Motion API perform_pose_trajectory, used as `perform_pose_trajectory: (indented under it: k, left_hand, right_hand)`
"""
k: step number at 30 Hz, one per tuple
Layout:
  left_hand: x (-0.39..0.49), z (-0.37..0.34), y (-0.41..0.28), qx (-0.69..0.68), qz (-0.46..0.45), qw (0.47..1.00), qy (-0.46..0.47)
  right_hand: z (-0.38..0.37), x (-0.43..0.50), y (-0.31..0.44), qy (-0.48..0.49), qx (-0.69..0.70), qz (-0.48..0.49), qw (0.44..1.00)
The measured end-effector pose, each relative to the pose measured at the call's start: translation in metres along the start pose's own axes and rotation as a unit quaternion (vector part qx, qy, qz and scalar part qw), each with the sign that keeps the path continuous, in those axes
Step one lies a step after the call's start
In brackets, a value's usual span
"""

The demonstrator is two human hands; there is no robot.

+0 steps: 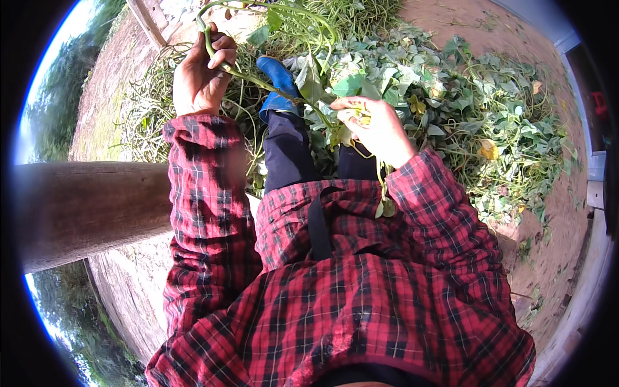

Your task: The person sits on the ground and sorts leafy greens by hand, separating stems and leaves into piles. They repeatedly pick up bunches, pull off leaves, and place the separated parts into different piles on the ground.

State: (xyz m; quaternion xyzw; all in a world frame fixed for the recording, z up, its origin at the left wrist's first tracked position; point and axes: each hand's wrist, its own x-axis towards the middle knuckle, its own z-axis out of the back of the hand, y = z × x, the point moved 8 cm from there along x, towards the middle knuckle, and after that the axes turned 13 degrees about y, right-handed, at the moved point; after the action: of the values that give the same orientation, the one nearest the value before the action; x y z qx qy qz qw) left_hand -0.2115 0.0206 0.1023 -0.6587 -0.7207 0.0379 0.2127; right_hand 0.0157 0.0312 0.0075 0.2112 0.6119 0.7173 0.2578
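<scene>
Raised at the upper left, my left hand (pixel 205 70) grips a thick green vine stem (pixel 261 83) in its curled fingers. The stem slants down to the right towards my right hand (pixel 375 123), and its upper end loops over to the right above my boot. Stalks and yellowish leaves are bunched in my right hand, with thin stalks and a small leaf (pixel 385 208) hanging below it. A large leaf (pixel 309 82) hangs from the vine between the hands. Whether the right fingers also pinch the main stem is hard to see.
A heap of cut leafy vines (pixel 464 111) spreads ahead and to the right. Bare stems (pixel 145 116) are piled at the left, with more stems (pixel 358 17) at the top. My blue rubber boot (pixel 278 80) stands among them. A thick wooden post (pixel 96 210) is beside my left arm.
</scene>
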Motion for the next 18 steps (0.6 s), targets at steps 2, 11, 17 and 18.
perform_pose_trajectory:
  k: [2, 11, 17, 18]
  left_hand:
    - [0.000, -0.005, 0.007, -0.021, -0.002, 1.000, -0.002]
    - [-0.081, 0.068, 0.093, 0.382, 0.121, 0.902, -0.158]
    - [-0.088, 0.084, 0.123, 0.496, 0.155, 0.846, -0.121]
    - [-0.088, 0.085, 0.117, 0.492, 0.146, 0.848, -0.128]
  right_hand:
    - [-0.016, 0.027, -0.005, 0.008, -0.116, 0.027, 0.993]
    - [-0.016, 0.015, -0.029, -0.050, -0.125, 0.018, 0.991]
    - [-0.024, -0.003, -0.041, 0.001, -0.125, -0.040, 0.991]
    - [-0.031, -0.004, -0.051, 0.036, -0.046, -0.044, 0.997]
